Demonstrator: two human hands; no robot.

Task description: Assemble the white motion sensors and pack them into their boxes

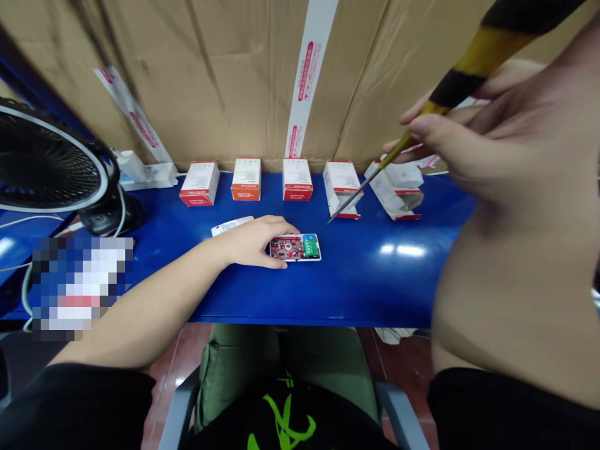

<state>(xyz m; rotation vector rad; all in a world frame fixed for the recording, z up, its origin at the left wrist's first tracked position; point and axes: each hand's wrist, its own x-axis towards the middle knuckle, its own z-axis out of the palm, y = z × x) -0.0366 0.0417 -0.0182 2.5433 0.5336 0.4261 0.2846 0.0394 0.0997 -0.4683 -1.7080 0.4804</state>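
My left fingers (282, 225) clasp the open circuit-board unit (294, 250) by its left end, on the blue desk (365, 287); right fingers (452, 134) grasp the screwdriver (447, 92), tip near the unit's right end.

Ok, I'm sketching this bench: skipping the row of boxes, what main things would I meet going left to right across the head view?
Black fan, white power strip, white casing piece, opened electronic device, right hand holding a yellow-and-black tool.

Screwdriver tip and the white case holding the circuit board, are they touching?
Apart. The head view shows blue tabletop between the screwdriver tip and the white case.
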